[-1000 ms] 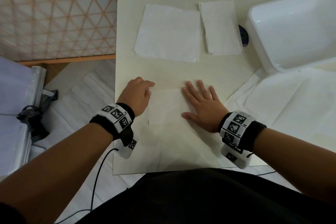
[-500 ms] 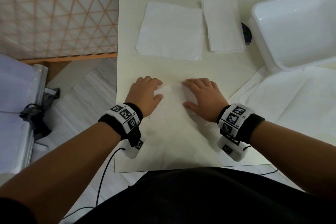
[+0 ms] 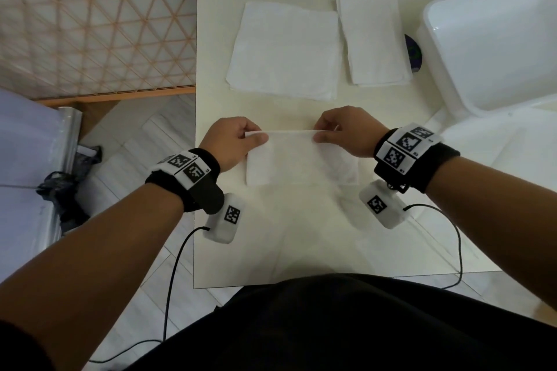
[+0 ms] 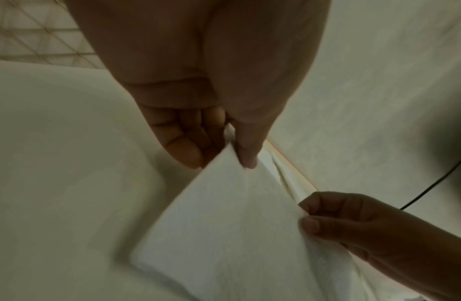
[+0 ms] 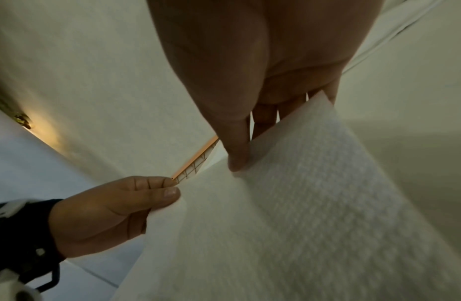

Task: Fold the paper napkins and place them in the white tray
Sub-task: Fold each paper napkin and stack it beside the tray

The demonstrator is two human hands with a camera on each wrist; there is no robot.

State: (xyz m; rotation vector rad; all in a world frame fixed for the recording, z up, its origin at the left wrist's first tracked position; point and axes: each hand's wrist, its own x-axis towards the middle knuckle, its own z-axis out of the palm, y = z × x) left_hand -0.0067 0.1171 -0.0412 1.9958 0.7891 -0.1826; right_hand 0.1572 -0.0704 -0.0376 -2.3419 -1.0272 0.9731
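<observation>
A white paper napkin [image 3: 298, 159] is lifted by its far edge above the cream table [image 3: 301, 235]. My left hand [image 3: 232, 141] pinches the far left corner between thumb and fingers; the left wrist view shows that pinch on the napkin [image 4: 224, 224]. My right hand [image 3: 343, 132] pinches the far right corner, and the right wrist view has its thumb on top of the napkin [image 5: 301, 203]. The white tray [image 3: 497, 48] stands at the far right with nothing visible inside it.
Beyond my hands lie a square stack of napkins [image 3: 286, 51] and a narrower folded napkin [image 3: 376, 39]. A dark round object [image 3: 413, 53] peeks out beside the tray. White sheets [image 3: 497, 166] cover the table's right side. The table's left edge drops to the floor.
Both hands pressed on the napkin on the table a second ago. They have since curled onto its far edge and lifted it toward me.
</observation>
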